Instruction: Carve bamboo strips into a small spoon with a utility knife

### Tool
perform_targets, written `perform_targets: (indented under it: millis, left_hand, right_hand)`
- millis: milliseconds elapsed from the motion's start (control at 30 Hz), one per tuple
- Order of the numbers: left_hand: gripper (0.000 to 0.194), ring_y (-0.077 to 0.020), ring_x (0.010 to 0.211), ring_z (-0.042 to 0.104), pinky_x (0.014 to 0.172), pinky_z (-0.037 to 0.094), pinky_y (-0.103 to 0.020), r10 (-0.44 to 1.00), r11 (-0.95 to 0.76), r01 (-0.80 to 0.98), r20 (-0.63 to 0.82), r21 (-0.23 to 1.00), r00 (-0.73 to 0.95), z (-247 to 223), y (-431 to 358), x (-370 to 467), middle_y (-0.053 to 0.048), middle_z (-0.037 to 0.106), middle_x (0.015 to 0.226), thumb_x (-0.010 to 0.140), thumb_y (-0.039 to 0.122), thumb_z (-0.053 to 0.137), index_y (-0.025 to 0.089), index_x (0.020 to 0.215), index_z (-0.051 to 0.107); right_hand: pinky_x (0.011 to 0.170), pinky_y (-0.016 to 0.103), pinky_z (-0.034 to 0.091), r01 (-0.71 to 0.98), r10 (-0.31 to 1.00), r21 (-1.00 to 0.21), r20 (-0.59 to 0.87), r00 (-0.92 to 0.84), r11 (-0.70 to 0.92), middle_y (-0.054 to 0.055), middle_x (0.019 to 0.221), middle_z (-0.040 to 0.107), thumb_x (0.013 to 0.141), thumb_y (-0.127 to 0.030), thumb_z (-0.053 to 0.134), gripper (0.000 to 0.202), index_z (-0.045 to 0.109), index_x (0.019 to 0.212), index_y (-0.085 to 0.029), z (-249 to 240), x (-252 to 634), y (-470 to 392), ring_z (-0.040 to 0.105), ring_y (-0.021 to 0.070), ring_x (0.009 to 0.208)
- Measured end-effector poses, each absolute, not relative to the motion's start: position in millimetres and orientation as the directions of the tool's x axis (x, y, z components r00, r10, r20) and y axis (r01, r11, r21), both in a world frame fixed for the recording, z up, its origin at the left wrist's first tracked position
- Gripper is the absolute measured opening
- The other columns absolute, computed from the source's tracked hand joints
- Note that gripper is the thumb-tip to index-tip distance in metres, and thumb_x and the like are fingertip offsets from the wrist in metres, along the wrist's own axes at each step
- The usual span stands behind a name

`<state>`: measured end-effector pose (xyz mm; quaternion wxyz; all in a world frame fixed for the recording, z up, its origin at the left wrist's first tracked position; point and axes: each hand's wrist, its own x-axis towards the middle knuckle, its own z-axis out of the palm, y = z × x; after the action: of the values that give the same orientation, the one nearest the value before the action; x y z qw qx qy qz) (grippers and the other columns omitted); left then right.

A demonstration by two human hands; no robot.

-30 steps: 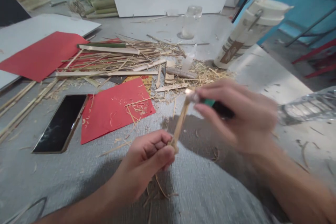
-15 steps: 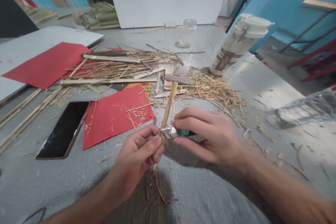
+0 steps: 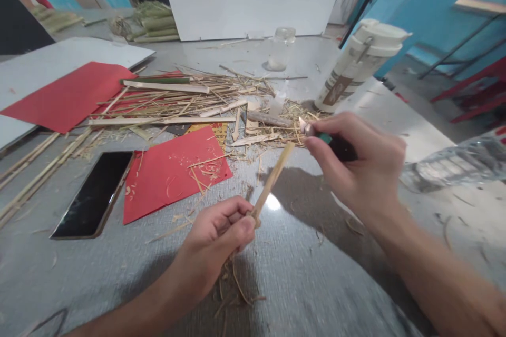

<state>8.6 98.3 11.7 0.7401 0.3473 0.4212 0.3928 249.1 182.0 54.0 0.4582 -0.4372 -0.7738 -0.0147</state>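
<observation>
My left hand is closed around the lower end of a flat, pale bamboo strip, which slants up and to the right. Its fingers hide the strip's bottom end. In my right hand is a knife with a black and green handle and a short silvery blade. The blade points left, above and to the right of the strip's tip and apart from it. Thin shavings lie on the table below my left hand.
Bamboo sticks and straw-like shavings lie across the middle. At left are a phone and red paper sheets. A glass jar, a white tumbler and a clear plastic bottle stand or lie farther back and right.
My right hand has carried the knife up and right, off the bamboo strip. My left hand has shifted slightly right, and the strip now leans farther right.
</observation>
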Motion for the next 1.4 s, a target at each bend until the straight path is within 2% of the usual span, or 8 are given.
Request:
perform_targets:
  millis: [267,633,767,833,900,1000,1100,1400]
  left_hand:
    - [0.030,-0.0110,0.063,0.039,0.059,0.032,-0.025,0.930,0.360,-0.269,-0.321,0.893,0.179,11.6,104.5,3.1,0.005,0.050,0.070,0.094,0.046,0.082,0.020,0.091,0.068]
    - [0.028,-0.0117,0.066,0.037,0.061,0.032,-0.025,0.918,0.372,-0.250,-0.313,0.894,0.244,13.7,100.0,4.0,0.003,0.050,0.075,0.098,0.048,0.078,0.021,0.094,0.072]
    - [0.035,-0.0119,0.064,0.032,0.058,0.028,-0.027,0.875,0.388,-0.192,-0.294,0.901,0.385,15.9,92.8,8.9,0.005,0.044,0.070,0.098,0.051,0.075,0.020,0.085,0.067]
    - [0.035,-0.0119,0.063,0.032,0.058,0.028,-0.027,0.870,0.397,-0.184,-0.304,0.899,0.388,14.2,91.6,9.5,0.005,0.043,0.070,0.098,0.052,0.075,0.020,0.086,0.067]
    - [0.030,-0.0116,0.064,0.033,0.058,0.028,-0.026,0.891,0.392,-0.198,-0.318,0.898,0.325,10.7,93.8,8.0,0.005,0.045,0.071,0.098,0.049,0.076,0.021,0.091,0.068]
    - [0.026,-0.0109,0.063,0.035,0.059,0.030,-0.024,0.923,0.358,-0.235,-0.305,0.904,0.233,6.3,100.6,3.9,0.006,0.047,0.071,0.097,0.045,0.078,0.021,0.091,0.069]
    - [0.027,-0.0105,0.062,0.035,0.058,0.029,-0.024,0.935,0.327,-0.257,-0.272,0.909,0.226,5.4,104.7,0.7,0.006,0.047,0.070,0.098,0.045,0.078,0.021,0.089,0.068]
    - [0.025,-0.0115,0.069,0.039,0.064,0.034,-0.023,0.935,0.310,-0.177,-0.265,0.934,0.234,7.3,106.2,-0.8,0.004,0.050,0.078,0.101,0.045,0.075,0.022,0.093,0.070]
  right_hand:
    - [0.064,0.028,0.052,0.378,0.461,-0.265,0.526,-0.715,0.887,0.008,0.103,0.077,0.109,-0.033,0.065,0.016,0.070,0.112,-0.018,43.4,235.2,170.5,0.071,0.0157,0.078]
    - [0.063,0.030,0.051,0.476,0.487,-0.197,0.609,-0.626,0.857,0.007,0.101,0.079,0.106,-0.032,0.069,0.012,0.072,0.108,-0.020,45.5,238.5,172.4,0.073,0.0176,0.080]
    - [0.069,0.036,0.052,0.676,0.647,-0.349,0.721,-0.249,0.649,0.005,0.092,0.077,0.101,-0.030,0.075,0.005,0.074,0.099,-0.025,53.1,255.6,187.5,0.071,0.0215,0.079]
    - [0.067,0.037,0.049,0.706,0.653,-0.403,0.749,-0.112,0.582,0.003,0.084,0.075,0.098,-0.031,0.077,0.008,0.074,0.094,-0.025,55.0,261.1,193.0,0.067,0.0202,0.072]
    - [0.068,0.036,0.051,0.655,0.637,-0.399,0.752,-0.166,0.642,0.003,0.086,0.076,0.098,-0.028,0.077,0.006,0.073,0.095,-0.024,54.5,260.2,193.0,0.069,0.0197,0.074]
    - [0.072,0.032,0.056,0.508,0.568,-0.325,0.688,-0.452,0.798,0.007,0.100,0.079,0.101,-0.024,0.074,0.004,0.072,0.104,-0.021,50.7,250.5,184.4,0.075,0.0199,0.087]
    - [0.069,0.028,0.055,0.442,0.497,-0.253,0.612,-0.616,0.860,0.007,0.104,0.078,0.105,-0.028,0.071,0.010,0.071,0.111,-0.020,46.2,241.7,174.9,0.074,0.0173,0.085]
    - [0.065,0.030,0.052,0.533,0.510,-0.151,0.584,-0.631,0.832,0.007,0.104,0.079,0.106,-0.032,0.070,0.013,0.072,0.110,-0.020,46.2,239.5,172.1,0.075,0.0177,0.084]
